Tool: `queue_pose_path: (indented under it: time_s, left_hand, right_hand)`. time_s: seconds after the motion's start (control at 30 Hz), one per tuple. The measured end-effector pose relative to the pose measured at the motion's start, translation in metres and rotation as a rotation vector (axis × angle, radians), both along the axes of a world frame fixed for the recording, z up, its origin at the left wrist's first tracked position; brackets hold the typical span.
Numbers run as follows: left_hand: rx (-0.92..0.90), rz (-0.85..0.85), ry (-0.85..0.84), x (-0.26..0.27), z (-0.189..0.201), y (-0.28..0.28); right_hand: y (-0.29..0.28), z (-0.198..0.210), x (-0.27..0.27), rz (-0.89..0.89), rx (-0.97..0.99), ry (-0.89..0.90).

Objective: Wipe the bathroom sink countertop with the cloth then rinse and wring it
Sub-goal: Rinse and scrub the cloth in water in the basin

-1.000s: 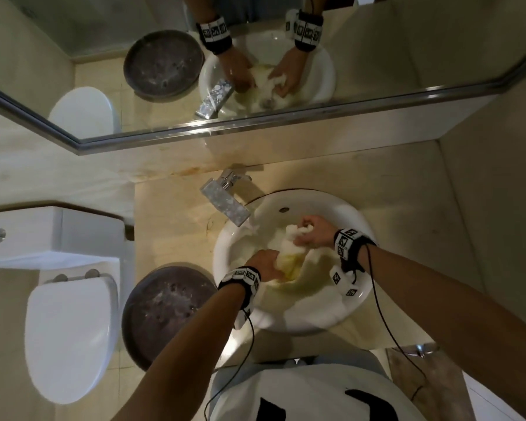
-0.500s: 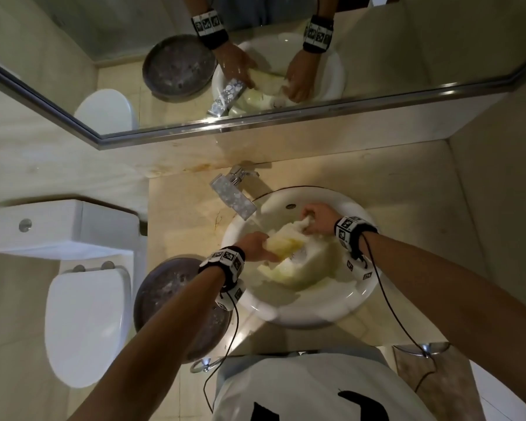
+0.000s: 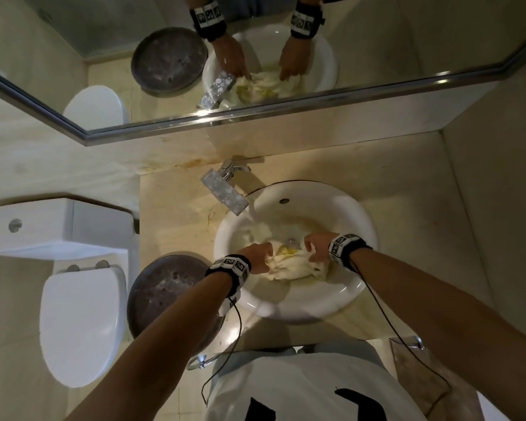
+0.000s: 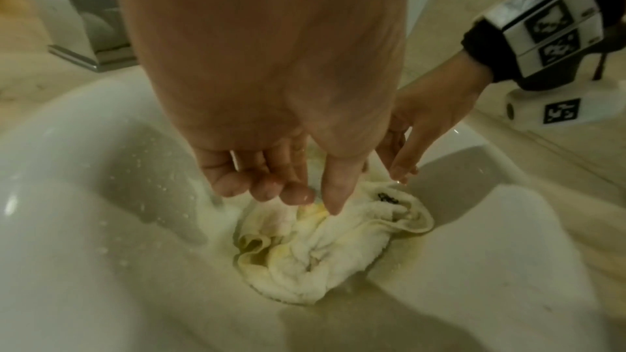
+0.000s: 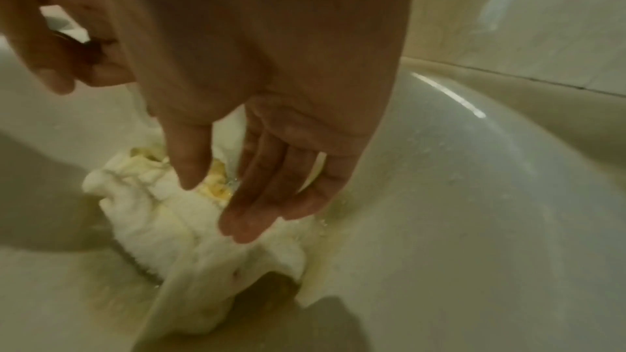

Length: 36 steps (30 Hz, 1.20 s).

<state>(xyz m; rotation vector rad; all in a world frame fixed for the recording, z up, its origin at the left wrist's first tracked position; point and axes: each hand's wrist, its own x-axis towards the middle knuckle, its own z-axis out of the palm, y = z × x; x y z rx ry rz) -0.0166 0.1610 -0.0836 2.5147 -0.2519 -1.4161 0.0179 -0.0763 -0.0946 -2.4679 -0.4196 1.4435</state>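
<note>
At the bottom edge of the head view, the person's white shirt point(image 3: 301, 390) is cut off by the frame. Two forearms reach up-frame into the round white sink point(image 3: 356, 214), each wearing a black-and-white marker wristband. The cloth point(image 4: 318, 248), pale and yellow-stained, lies crumpled at the bottom of the basin, centre of the frame, covering most of the drain. The left hand point(image 4: 271, 122) hangs just above the cloth's left part, fingers loosely extended downward and grasping nothing; whether the fingertips touch the fabric cannot be told. The right hand point(image 5: 271, 122) hangs over the cloth's right part, fingers relaxed and nearly straight, tips at or just above the fabric. Left of the sink, a dark round basin point(image 3: 164, 296) sits partly hidden under the left forearm. Further left stands a white toilet point(image 3: 79, 326) with its lid down. The chrome faucet point(image 3: 225, 194) overhangs the sink's upper-left rim on the beige countertop point(image 3: 407, 189). Across the top, a mirror point(image 3: 377, 41) reflects hands, cloth and faucet. Both wrist views are blurred at their edges.
</note>
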Motion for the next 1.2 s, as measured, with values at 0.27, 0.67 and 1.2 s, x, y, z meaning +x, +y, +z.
queue_pose_path:
  time_s: [0.27, 0.67, 1.2]
  left_hand:
    - [0.038, -0.164, -0.136, -0.006, -0.020, -0.022]
    - [0.414, -0.430, -0.288, 0.019, -0.055, -0.023]
    - [-0.039, -0.115, -0.192, 0.000, -0.053, -0.054]
  right_hand:
    - [0.015, -0.037, -0.039, 0.096, -0.268, -0.158]
    - [-0.005, -0.045, -0.037, 0.126, -0.374, -0.258]
    - [0.023, -0.040, -0.012, 0.174, -0.155, -0.276]
